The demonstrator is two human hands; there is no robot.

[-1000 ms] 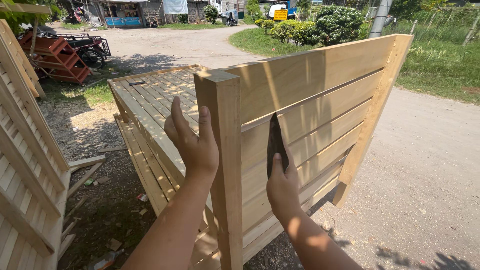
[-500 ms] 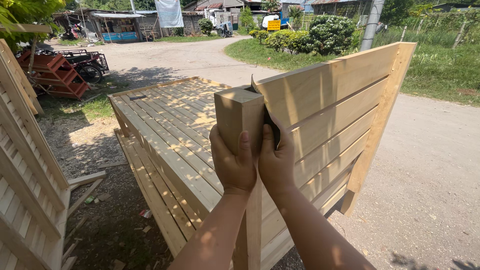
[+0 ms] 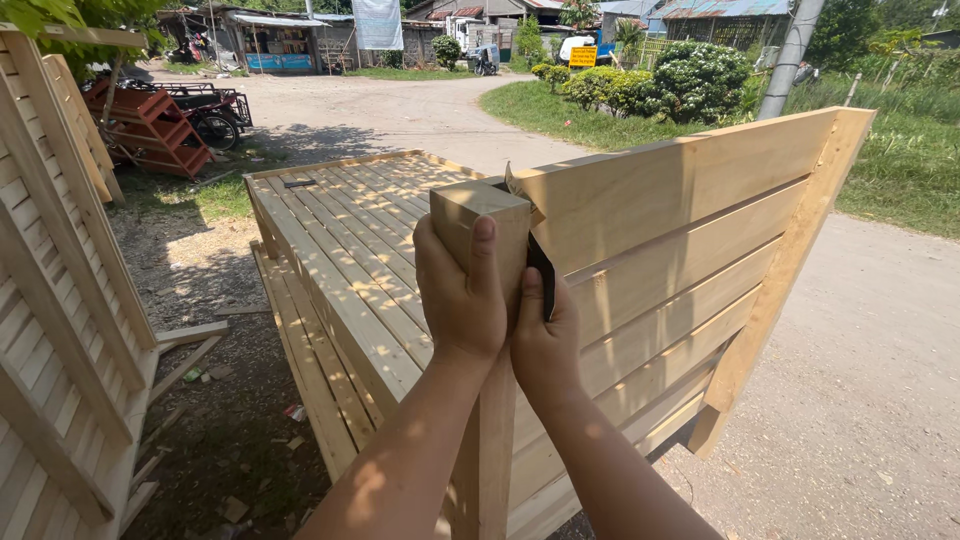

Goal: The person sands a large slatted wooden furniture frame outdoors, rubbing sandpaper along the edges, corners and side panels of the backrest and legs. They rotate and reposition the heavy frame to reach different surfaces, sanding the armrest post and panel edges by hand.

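Both hands clasp the post (image 3: 470, 215) at centre: the left hand (image 3: 462, 298) wraps its face, steadying it, while the right hand (image 3: 540, 335), at 3 o'clock, grips a dark tool (image 3: 541, 272) against the slatted panel (image 3: 690, 250).

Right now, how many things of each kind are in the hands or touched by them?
Hands: 2, left hand and right hand
Square wooden post gripped by both hands: 1
Dark flat tool under the right hand: 1
Slatted headboard panel joined to the post: 1
Total: 5
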